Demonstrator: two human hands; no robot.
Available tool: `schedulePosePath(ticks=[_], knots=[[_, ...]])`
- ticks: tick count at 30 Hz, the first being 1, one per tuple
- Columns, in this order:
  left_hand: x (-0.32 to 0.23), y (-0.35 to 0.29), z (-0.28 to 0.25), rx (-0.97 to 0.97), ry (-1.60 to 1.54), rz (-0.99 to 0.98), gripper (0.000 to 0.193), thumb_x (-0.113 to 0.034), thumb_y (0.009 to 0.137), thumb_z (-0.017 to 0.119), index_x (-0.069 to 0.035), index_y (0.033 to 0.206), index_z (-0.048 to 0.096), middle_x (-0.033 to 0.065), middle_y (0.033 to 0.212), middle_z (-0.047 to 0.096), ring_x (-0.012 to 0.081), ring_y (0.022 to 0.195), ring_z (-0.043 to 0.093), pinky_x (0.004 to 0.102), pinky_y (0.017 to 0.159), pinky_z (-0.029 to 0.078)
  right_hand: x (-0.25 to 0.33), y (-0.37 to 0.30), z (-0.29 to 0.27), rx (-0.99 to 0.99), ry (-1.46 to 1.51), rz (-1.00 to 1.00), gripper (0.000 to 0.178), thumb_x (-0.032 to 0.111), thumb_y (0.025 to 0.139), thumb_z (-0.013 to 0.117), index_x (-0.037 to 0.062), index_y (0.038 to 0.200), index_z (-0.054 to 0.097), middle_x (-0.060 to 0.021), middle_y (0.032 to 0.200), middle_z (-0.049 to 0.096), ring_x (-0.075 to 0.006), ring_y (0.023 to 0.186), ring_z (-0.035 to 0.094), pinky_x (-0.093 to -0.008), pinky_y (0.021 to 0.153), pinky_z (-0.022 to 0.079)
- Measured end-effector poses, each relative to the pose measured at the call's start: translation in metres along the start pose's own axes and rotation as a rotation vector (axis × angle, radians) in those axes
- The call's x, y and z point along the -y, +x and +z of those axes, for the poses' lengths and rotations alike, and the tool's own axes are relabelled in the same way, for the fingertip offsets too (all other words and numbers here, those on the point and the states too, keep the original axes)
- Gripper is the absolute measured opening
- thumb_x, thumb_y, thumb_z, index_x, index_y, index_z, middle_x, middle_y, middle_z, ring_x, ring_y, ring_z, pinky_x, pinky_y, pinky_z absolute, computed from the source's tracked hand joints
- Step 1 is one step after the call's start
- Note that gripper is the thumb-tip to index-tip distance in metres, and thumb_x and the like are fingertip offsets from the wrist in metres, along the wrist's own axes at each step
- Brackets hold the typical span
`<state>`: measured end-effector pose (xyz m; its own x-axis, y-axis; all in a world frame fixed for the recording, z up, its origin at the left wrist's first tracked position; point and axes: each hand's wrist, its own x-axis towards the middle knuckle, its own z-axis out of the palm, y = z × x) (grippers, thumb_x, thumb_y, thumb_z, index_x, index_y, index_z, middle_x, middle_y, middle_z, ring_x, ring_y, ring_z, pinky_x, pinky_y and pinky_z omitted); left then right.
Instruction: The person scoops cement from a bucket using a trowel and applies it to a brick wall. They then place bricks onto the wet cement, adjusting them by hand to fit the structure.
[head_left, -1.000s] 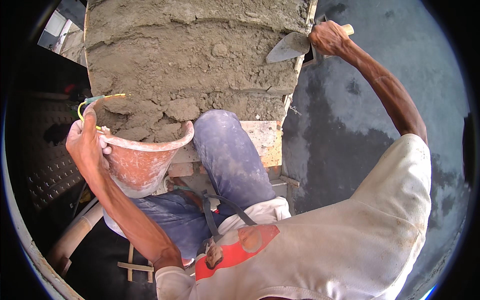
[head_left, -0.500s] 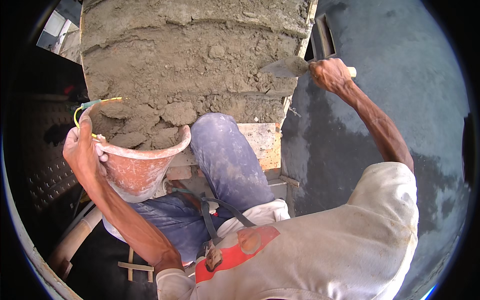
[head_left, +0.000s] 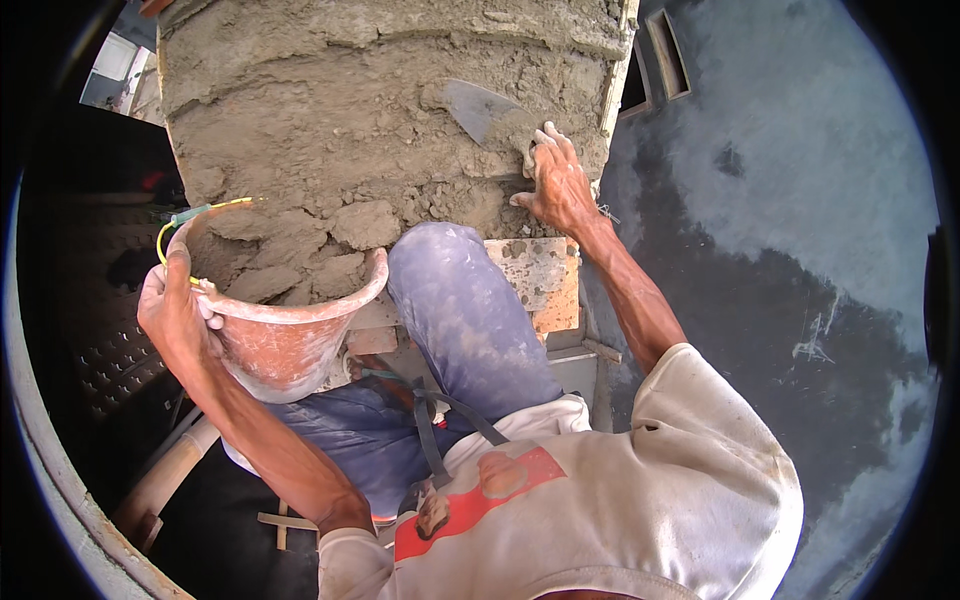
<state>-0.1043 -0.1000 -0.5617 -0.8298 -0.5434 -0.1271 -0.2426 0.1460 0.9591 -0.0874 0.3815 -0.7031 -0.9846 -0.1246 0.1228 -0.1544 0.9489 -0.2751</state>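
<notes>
My left hand [head_left: 180, 305] grips the near-left rim of an orange bucket [head_left: 285, 345], beside a yellow wire handle [head_left: 165, 245] with a green sleeve. Clumps of grey mortar [head_left: 265, 282] fill the bucket, which tilts toward the mortar-covered surface. A pointed trowel [head_left: 482, 108] lies with its blade on that rough mortar bed [head_left: 320, 120], some mortar on its heel. My right hand [head_left: 562, 190] is just behind the trowel, fingers apart and thumb stretched out to the left. The trowel's handle is hidden at the hand.
My bent knee [head_left: 470, 300] rises beside the bucket, by a stained board [head_left: 530, 280]. A light wooden edge strip [head_left: 617, 75] borders the mortar on the right, before a grey wall [head_left: 790, 130] with dark damp patches. A bamboo pole [head_left: 175, 470] stands at the lower left.
My right hand has moved left from the wall side onto the mortar, and its grip on the trowel has opened. The trowel blade now rests farther left. My left hand keeps the bucket.
</notes>
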Motion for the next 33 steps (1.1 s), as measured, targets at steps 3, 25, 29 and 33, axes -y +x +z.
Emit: schedulePosePath(ticks=[3, 25, 29, 33], knots=[[-0.004, -0.003, 0.004, 0.008, -0.011, -0.006, 0.024, -0.02, 0.1, 0.075, -0.004, 0.086, 0.064, -0.0013, 0.064, 0.057, 0.0061, 0.044, 0.047, 0.0229, 0.039, 0.033, 0.001, -0.007, 0.018, -0.109, 0.03, 0.006, 0.06, 0.018, 0.068, 0.096, -0.0016, 0.111, 0.059, -0.0221, 0.15, 0.053, -0.0444, 0.144, 0.045, -0.0543, 0.119, 0.041], [-0.019, -0.015, 0.01, -0.002, 0.015, -0.028, 0.029, -0.025, 0.096, 0.077, -0.003, 0.083, 0.063, 0.0007, 0.062, 0.059, 0.0063, 0.042, 0.049, 0.0231, 0.037, 0.037, 0.128, 0.059, -0.066, 0.015, 0.439, -0.108, 0.041, 0.014, 0.074, 0.089, 0.0038, 0.092, 0.054, -0.0128, 0.099, 0.057, -0.032, 0.097, 0.062, -0.0489, 0.088, 0.05], [-0.002, -0.007, -0.002, 0.01, -0.094, -0.046, 0.027, -0.023, 0.099, 0.077, -0.001, 0.089, 0.064, -0.0008, 0.062, 0.057, 0.0059, 0.042, 0.049, 0.0216, 0.037, 0.036, 0.213, 0.067, -0.059, 0.267, 0.843, -0.451, 0.034, 0.023, 0.083, 0.087, 0.0023, 0.097, 0.065, -0.02, 0.129, 0.066, -0.0377, 0.125, 0.062, -0.0544, 0.111, 0.044], [0.007, -0.006, -0.016, 0.03, -0.134, -0.015, 0.023, -0.02, 0.099, 0.076, -0.002, 0.092, 0.064, -0.0017, 0.062, 0.056, 0.0053, 0.041, 0.046, 0.021, 0.036, 0.034, 0.133, 0.051, -0.064, 0.119, 0.794, 0.118, 0.036, 0.017, 0.081, 0.089, -0.0004, 0.102, 0.065, -0.0301, 0.139, 0.061, -0.0475, 0.132, 0.057, -0.0534, 0.114, 0.045]])
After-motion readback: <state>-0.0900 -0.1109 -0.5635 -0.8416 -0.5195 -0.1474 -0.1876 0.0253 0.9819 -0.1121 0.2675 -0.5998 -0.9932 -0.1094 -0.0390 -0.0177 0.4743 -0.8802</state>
